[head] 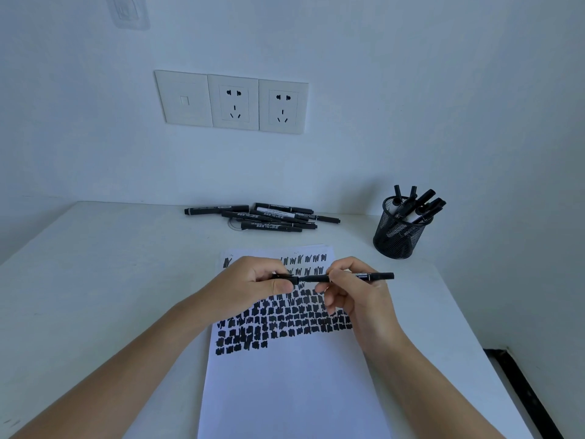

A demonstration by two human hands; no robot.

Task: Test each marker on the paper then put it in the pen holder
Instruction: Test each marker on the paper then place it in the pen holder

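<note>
Both hands hold one black marker [311, 278] level in the air just above the upper part of the paper [285, 391]. The left hand [253, 286] has its fingers [281, 285] curled in and pinching the marker's cap end. The right hand [357, 299] has its fingers [340, 270] grasping the barrel, whose tail sticks out toward the paper's right edge. The hands meet at the joint between cap and barrel, but I cannot tell whether the cap is coming off for a test or going back on after one. Judging by the sheet, the job is well under way. Rows of dense black scribbles cover the paper's upper half, with lighter zigzag marks along its top edge, while the lower half is bare. Beyond the paper's top right corner stands the black mesh pen holder [395, 239], already carrying several markers [418, 201] upright, so a fair share looks tested and stowed. Beyond the paper's top edge, near the wall, a loose pile of markers [269, 215] lies on the table [95, 280], several of them overlapping. These appear to be the ones left to test. What remains, as far as can be judged, is to finish with the marker in hand, drop it into the holder, and then work through that pile one at a time.
</note>
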